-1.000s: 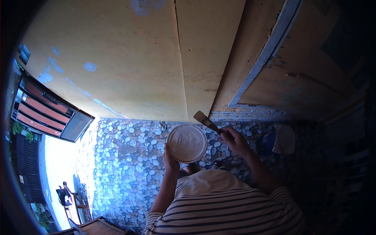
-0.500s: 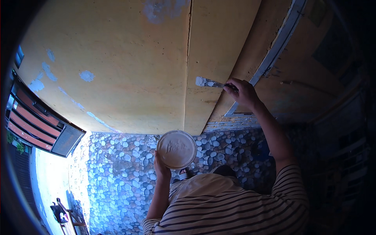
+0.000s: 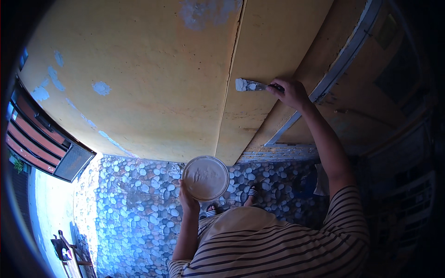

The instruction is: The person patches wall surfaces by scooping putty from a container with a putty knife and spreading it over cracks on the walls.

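Note:
My right hand (image 3: 290, 94) is closed on the dark handle of a putty knife (image 3: 252, 85). Whitish filler coats its blade, which is held up close against the yellow wall (image 3: 153, 88), right of a long vertical crack (image 3: 232, 65); whether it touches cannot be told. My left hand (image 3: 188, 197) grips the left edge of a round tub (image 3: 206, 178) at waist height. Smooth pale putty with rough marks shows inside the tub. White filler patches (image 3: 101, 88) dot the wall at left and above.
A grey-white door frame (image 3: 343, 55) stands at the right, beyond the wall's corner. Pebble-patterned tiles (image 3: 134, 208) cover the floor, with my sandalled feet on them. An orange slatted gate (image 3: 41, 143) is at far left, and a wooden stand (image 3: 69, 255) sits at lower left.
My right hand has raised the putty knife a little higher along the wall. The view has shifted slightly, and both my feet now show. The tub stays in my left hand.

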Demonstrator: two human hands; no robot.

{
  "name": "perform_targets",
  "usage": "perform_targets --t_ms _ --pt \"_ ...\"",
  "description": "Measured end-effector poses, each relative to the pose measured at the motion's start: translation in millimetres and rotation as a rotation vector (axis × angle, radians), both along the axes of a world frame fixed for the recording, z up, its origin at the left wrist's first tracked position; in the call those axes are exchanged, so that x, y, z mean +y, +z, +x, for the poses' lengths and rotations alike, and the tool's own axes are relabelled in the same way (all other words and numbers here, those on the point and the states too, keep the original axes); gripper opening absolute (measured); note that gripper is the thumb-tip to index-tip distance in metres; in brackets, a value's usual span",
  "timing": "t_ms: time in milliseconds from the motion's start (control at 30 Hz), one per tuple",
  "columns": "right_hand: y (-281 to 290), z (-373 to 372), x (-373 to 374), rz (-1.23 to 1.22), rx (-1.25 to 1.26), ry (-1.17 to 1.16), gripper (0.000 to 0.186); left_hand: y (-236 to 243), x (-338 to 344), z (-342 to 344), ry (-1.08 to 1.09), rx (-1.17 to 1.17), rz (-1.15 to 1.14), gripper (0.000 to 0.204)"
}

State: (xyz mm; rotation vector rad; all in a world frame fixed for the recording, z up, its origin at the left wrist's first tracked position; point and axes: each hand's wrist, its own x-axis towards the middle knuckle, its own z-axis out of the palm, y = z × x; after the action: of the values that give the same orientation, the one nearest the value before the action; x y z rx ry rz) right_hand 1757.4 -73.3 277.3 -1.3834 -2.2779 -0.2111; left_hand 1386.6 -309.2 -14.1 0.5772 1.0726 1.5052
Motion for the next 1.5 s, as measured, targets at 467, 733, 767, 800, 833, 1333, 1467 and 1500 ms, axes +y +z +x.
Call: perform_targets --t_ms 467,733,767,800,833,1333,1467,1500 --pt "0 7 -3 -0.038 -0.034 -0.22 0.037 16 22 12 0.002 -0.007 -0.064 0.059" --pt "8 2 2 0.04 -0.071 -0.045 0.036 15 25 12 0.011 -0.103 -0.069 0.058" --pt "8 4 0 0.038 -0.07 -0.047 0.036 19 26 13 0.023 -0.154 -0.098 0.058" --pt "10 9 -3 0.013 -0.073 -0.104 0.036 23 28 13 0.021 -0.153 -0.101 0.058" --pt "11 11 -4 -0.014 -0.08 -0.154 0.036 27 30 14 0.032 -0.185 -0.111 0.058" --pt "5 1 -52 -0.128 -0.019 -0.067 0.03 55 61 24 0.019 -0.18 -0.097 0.056" --pt "-17 -31 -93 -0.496 0.163 -0.008 0.027 55 65 24 -0.049 -0.137 -0.047 0.057" --pt "-24 -39 -103 -0.607 0.148 0.022 0.027 55 65 24 -0.039 -0.132 -0.059 0.057"
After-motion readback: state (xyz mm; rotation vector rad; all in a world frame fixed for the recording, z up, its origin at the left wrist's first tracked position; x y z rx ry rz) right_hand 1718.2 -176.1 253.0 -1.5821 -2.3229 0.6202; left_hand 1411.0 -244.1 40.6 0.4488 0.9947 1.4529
